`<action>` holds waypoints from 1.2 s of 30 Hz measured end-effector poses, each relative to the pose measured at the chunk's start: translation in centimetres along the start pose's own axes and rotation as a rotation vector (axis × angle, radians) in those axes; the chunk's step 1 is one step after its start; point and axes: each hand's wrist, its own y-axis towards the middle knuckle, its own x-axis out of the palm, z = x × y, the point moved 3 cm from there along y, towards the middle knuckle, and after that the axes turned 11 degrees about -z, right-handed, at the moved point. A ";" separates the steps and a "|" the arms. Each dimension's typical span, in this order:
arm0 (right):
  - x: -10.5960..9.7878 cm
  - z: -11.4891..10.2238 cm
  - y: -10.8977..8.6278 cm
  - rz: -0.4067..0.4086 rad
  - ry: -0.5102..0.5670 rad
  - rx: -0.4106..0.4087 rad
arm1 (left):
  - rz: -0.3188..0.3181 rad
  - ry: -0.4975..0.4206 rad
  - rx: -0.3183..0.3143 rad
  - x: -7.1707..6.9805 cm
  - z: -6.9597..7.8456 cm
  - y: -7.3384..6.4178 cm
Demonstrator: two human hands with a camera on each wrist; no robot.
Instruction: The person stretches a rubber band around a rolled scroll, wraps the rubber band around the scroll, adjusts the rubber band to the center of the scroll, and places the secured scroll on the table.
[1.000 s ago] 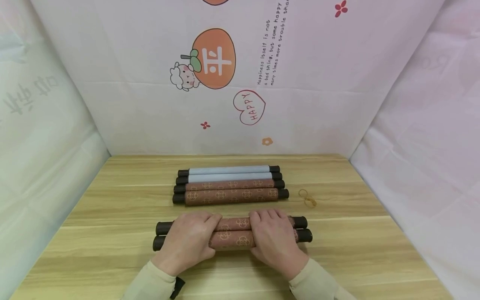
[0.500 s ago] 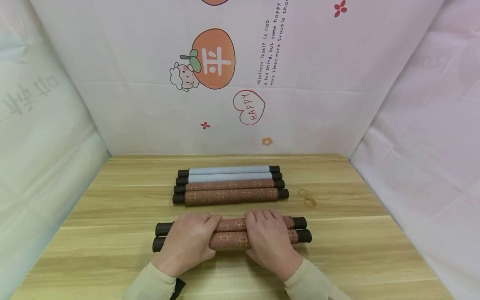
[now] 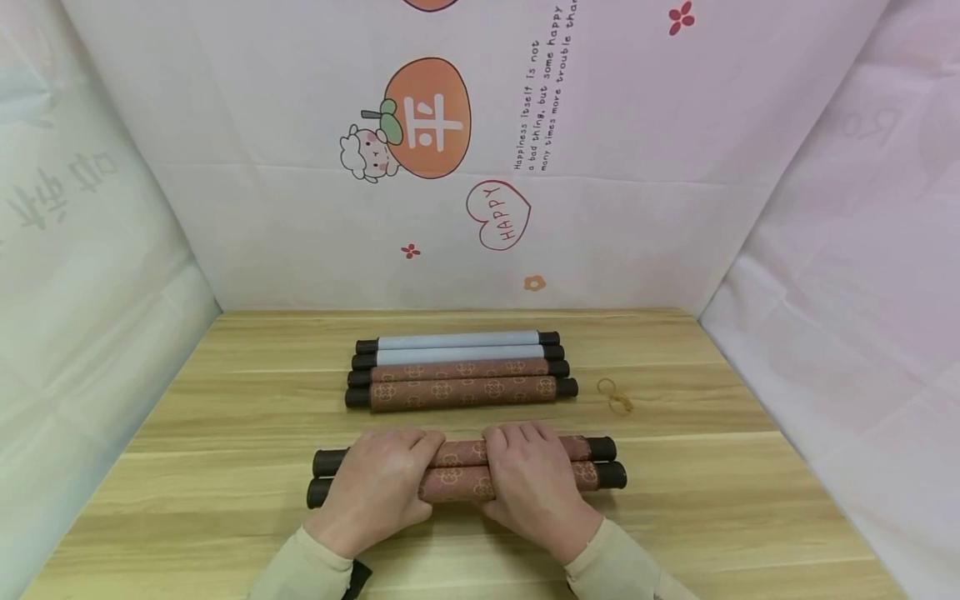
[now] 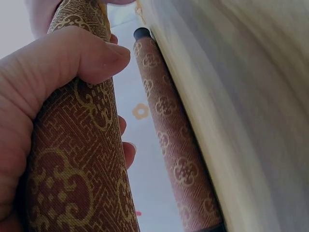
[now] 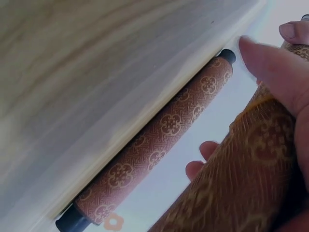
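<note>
Two brown patterned scrolls with black rod ends lie side by side in my hands: the rear scroll (image 3: 463, 452) and the front scroll (image 3: 457, 483). My left hand (image 3: 380, 487) grips both left of their middle. Just right of the middle my right hand (image 3: 536, 490) also grips them. In the left wrist view the thumb (image 4: 72, 55) curls over the brocade, with fingertips showing on the far side. A thin yellow band (image 5: 260, 102) lies across the held scroll in the right wrist view. Its full loop is hidden.
Behind the hands several more rolled scrolls lie in a row on the wooden table (image 3: 697, 500): brown ones (image 3: 465, 392) in front, pale blue ones (image 3: 459, 341) behind. Thin yellow loops, like rubber bands (image 3: 618, 402), lie to their right. Printed white cloth (image 3: 637, 225) encloses the back and sides.
My right hand has slid left along the scrolls, closer to the left hand. The held scrolls have shifted very slightly toward me, with the left hand still gripping them.
</note>
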 end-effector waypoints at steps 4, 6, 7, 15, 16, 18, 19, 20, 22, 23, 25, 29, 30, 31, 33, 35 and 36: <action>0.0 -0.3 0.0 -0.013 0.014 0.008 | 0.005 -0.011 0.006 0.1 0.2 0.1; 0.1 -0.4 0.0 -0.013 0.018 0.010 | 0.004 -0.010 0.002 0.1 0.3 0.2; 0.1 -0.5 0.0 -0.009 0.021 0.010 | 0.002 -0.009 -0.001 0.1 0.3 0.2; 0.0 -1.1 0.2 0.046 0.028 0.001 | 0.009 -0.015 0.006 0.1 0.8 0.3; 0.0 -1.2 0.3 0.048 0.028 0.005 | 0.009 -0.014 0.004 0.1 0.8 0.3; 0.0 -1.3 0.3 0.053 0.023 0.008 | 0.008 -0.013 0.002 0.1 0.8 0.3; 0.0 -1.4 0.4 0.054 0.018 0.005 | 0.008 -0.013 0.003 0.2 0.9 0.4; 0.0 -1.5 0.4 0.058 0.014 0.002 | 0.007 -0.011 0.004 0.2 1.0 0.4; 0.1 -1.7 0.5 0.070 0.002 -0.004 | 0.006 -0.007 0.004 0.2 1.1 0.4; 0.1 -1.8 0.5 0.074 -0.006 -0.007 | 0.006 -0.005 0.003 0.2 1.2 0.5; 0.1 -1.9 0.5 0.073 -0.018 -0.010 | 0.004 -0.002 0.003 0.2 1.3 0.5; -0.1 -1.8 0.5 0.013 0.002 -0.007 | 0.002 0.000 -0.004 0.3 1.2 0.4; -0.2 -1.7 0.5 -0.009 0.013 -0.007 | 0.001 -0.002 -0.004 0.3 1.2 0.4; -0.3 -1.5 0.5 -0.030 0.025 -0.007 | 0.003 -0.003 -0.004 0.3 1.1 0.4; -0.6 -1.0 0.5 -0.062 0.052 -0.008 | 0.003 -0.005 -0.004 0.3 0.9 0.4; -0.8 -0.4 0.4 -0.074 0.077 -0.007 | 0.004 -0.005 -0.002 0.3 0.7 0.5; -0.9 0.0 0.3 -0.076 0.081 -0.006 | 0.003 -0.005 -0.003 0.2 0.6 0.5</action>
